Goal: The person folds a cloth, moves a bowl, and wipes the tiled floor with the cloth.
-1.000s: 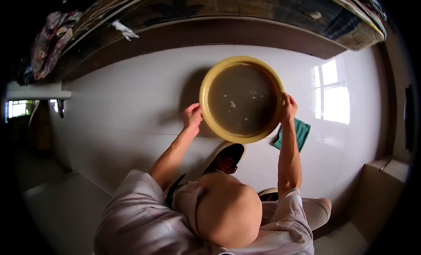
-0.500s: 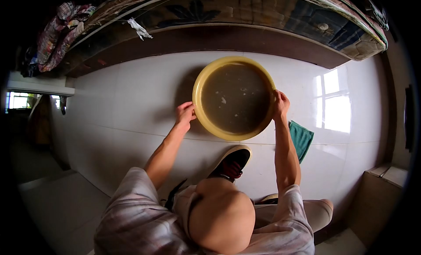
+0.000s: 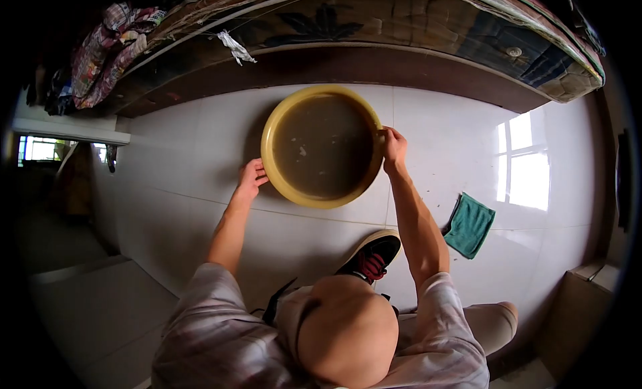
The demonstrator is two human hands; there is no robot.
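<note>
The round yellow basin [image 3: 269,147], with a smooth, plastic-looking wall and a broad rolled rim, is at 12 o'clock in the view. It holds murky grey-brown water [image 3: 328,138] with small pale flecks on it. Below it spreads a glossy white tile floor [image 3: 174,162] with thin joints. At the basin's 4 o'clock, well apart, a soft green cloth [image 3: 470,227] lies on the tiles; at its 5 o'clock is a dark shoe [image 3: 372,256] with red laces. Beyond the basin, at 12 o'clock, runs a quilted mattress edge [image 3: 394,28] with a dark leaf print.

Compared with the earlier frames, the basin has shifted towards 9 o'clock, widening the gap to the cloth, which now shows clear of the right forearm.

The left hand [image 3: 251,176] grips the rim at 8 o'clock, partly closed, fingers slightly spread, thumb hard to make out. The right hand [image 3: 393,148] is closed more tightly on the rim near 3 o'clock.
</note>
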